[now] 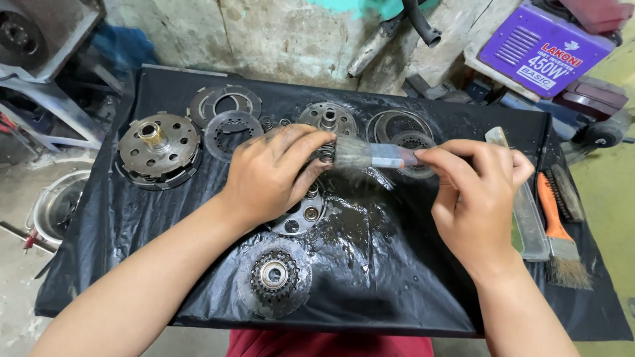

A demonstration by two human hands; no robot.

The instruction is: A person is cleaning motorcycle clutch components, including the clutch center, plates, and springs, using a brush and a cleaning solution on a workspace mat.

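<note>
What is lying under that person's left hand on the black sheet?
Under the left hand lies a round metal plate with holes, resting on the wet black sheet. Only its lower right edge shows; the hand covers the rest.

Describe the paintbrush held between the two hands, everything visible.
The paintbrush lies roughly horizontal above the wet black sheet, bristles pointing to the person's left. The bristles are grey, splayed and look wet and dirty. A dull metal ferrule sits behind them; the handle is almost wholly hidden in the right hand, whose fingertips pinch the ferrule's end. The bristle tips press against a small coil spring held in the fingers of the left hand. The brush does not touch the sheet.
</note>
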